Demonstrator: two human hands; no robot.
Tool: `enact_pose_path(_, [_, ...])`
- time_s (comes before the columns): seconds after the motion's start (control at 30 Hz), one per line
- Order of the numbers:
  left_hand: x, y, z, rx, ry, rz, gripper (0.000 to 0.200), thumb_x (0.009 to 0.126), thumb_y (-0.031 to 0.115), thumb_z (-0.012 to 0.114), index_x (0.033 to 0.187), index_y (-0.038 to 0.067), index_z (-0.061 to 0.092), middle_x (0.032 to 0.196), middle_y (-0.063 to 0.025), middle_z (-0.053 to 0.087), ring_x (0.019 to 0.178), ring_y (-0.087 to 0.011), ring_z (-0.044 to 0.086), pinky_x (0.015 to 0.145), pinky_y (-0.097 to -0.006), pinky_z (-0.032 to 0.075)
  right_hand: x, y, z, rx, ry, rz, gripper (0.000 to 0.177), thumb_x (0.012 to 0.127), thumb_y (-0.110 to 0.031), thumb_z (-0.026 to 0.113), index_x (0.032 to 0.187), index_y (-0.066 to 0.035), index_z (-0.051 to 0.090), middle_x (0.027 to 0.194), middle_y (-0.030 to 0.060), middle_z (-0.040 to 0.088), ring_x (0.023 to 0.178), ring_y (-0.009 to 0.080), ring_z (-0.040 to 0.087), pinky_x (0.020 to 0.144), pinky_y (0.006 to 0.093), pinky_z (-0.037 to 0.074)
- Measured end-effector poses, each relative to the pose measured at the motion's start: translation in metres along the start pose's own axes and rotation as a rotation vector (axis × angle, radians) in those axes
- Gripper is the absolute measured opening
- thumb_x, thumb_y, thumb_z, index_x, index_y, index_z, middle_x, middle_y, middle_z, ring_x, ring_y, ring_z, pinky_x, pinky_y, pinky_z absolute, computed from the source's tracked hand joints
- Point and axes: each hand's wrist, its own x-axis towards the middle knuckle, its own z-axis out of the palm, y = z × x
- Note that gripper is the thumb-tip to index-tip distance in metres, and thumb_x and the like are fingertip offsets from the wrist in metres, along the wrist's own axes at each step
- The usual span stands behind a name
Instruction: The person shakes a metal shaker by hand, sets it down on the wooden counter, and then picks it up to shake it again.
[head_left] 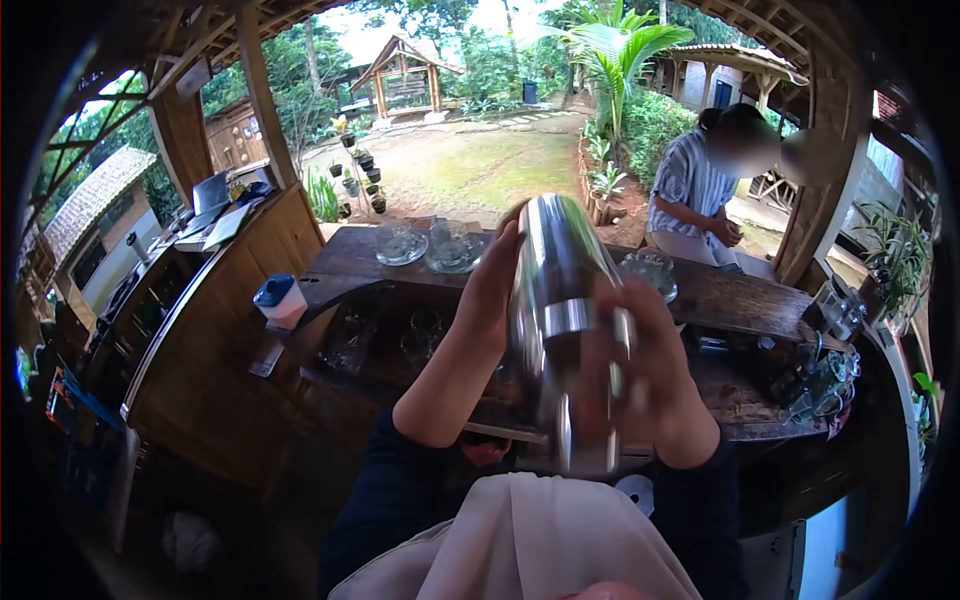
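A shiny metal shaker (566,318), blurred by motion, is held up in front of my chest, slightly tilted. My left hand (492,272) is closed around its upper left side. Lower down on the right side, my right hand (645,365) grips it, its fingers smeared by motion. Behind the shaker runs a dark wooden counter (735,300). Glass dishes (402,245) stand on the counter to the left, and another glass dish (650,268) is behind my right hand.
A blue-lidded container (281,300) stands at the counter's left end. Glassware (828,385) is grouped at the right. A person (695,190) in a striped shirt sits beyond the counter. A wooden cabinet (225,350) stands at the left.
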Motion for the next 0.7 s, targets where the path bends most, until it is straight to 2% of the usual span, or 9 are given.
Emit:
enact_pose_path(0.13, [0.022,-0.027,0.018,0.169,-0.241,0.174,0.053,0.091,0.036,0.051,0.132,0.008,0.034,0.124,-0.0188,0.050,0.109,-0.0297,0.056,0.088,-0.0427,0.050,-0.001,0.008,-0.001,-0.142,0.423,-0.707,0.034,0.066,-0.027,0.067,0.098,-0.018,0.066,0.113,0.0100,0.057,0.104,0.0304,0.058,0.080,0.0428,0.045])
enact_pose_path(0.23, [0.082,-0.044,-0.019,-0.250,-0.120,-0.164,0.047,0.097,0.039,0.032,0.125,0.004,0.045,0.116,-0.0182,0.056,0.105,-0.0302,0.057,0.091,-0.0473,0.046,-0.036,0.049,-0.043,-0.165,0.010,0.369,0.048,0.070,-0.013,0.066,0.116,-0.007,0.054,0.110,0.0097,0.056,0.093,0.0338,0.060,0.079,0.0416,0.046])
enact_pose_path(0.27, [0.093,-0.056,-0.009,-0.156,0.235,-0.188,0.045,0.097,0.037,0.031,0.123,0.003,0.046,0.115,-0.0167,0.057,0.106,-0.0289,0.056,0.092,-0.0464,0.046,-0.027,0.071,-0.046,-0.213,0.119,0.237,0.056,0.071,-0.009,0.069,0.122,-0.003,0.046,0.108,0.0109,0.056,0.089,0.0307,0.059,0.078,0.0385,0.047])
enact_pose_path(0.3, [0.102,-0.071,0.005,-0.050,0.583,-0.214,0.044,0.097,0.035,0.030,0.122,0.003,0.046,0.115,-0.0152,0.057,0.107,-0.0275,0.055,0.093,-0.0455,0.045,-0.056,0.097,-0.040,0.198,0.256,0.916,0.055,0.071,-0.013,0.072,0.119,-0.001,0.048,0.109,0.0113,0.057,0.090,0.0253,0.059,0.081,0.0345,0.046])
enact_pose_path(0.47, [0.102,-0.084,0.064,0.336,-0.214,-0.015,0.044,0.096,0.030,0.037,0.129,0.002,0.041,0.122,-0.0169,0.053,0.112,-0.0262,0.053,0.094,-0.0409,0.046,0.005,0.027,-0.110,-0.290,0.098,0.323,0.036,0.081,-0.013,0.066,0.112,-0.002,0.051,0.102,0.0057,0.060,0.087,0.0178,0.060,0.086,0.0317,0.045])
enact_pose_path(0.5, [0.105,-0.073,0.087,-0.318,-0.341,-0.414,0.039,0.094,0.019,0.046,0.127,0.000,0.041,0.123,-0.0173,0.052,0.111,-0.0302,0.054,0.094,-0.0429,0.045,0.009,0.011,-0.123,-0.414,-0.088,0.168,0.035,0.082,-0.013,0.064,0.112,-0.002,0.052,0.103,0.0060,0.060,0.089,0.0186,0.060,0.088,0.0326,0.045])
enact_pose_path(0.57, [0.100,-0.086,0.109,0.166,-0.573,0.199,0.056,0.092,0.022,0.053,0.138,0.006,0.027,0.134,-0.0173,0.043,0.120,-0.0289,0.047,0.099,-0.0422,0.041,-0.057,0.003,-0.121,1.080,0.588,0.827,0.052,0.085,-0.023,0.059,0.127,0.005,0.044,0.122,0.0207,0.053,0.102,0.0257,0.059,0.089,0.0357,0.048])
enact_pose_path(0.63, [0.120,-0.093,0.120,0.282,-0.890,0.278,0.067,0.091,0.026,0.056,0.143,0.012,0.016,0.137,-0.0152,0.039,0.125,-0.0274,0.043,0.100,-0.0413,0.039,-0.064,-0.003,-0.130,0.763,0.760,1.072,0.054,0.085,-0.025,0.058,0.128,0.004,0.043,0.122,0.0210,0.053,0.103,0.0260,0.058,0.089,0.0364,0.049])
enact_pose_path(0.7, [0.154,-0.113,0.112,0.271,-0.484,0.021,0.057,0.093,0.034,0.051,0.139,0.010,0.028,0.132,-0.0144,0.046,0.117,-0.0253,0.051,0.093,-0.0409,0.046,-0.059,0.004,-0.142,0.418,0.927,1.308,0.056,0.084,-0.027,0.058,0.129,0.004,0.042,0.122,0.0213,0.053,0.104,0.0263,0.058,0.089,0.0372,0.049])
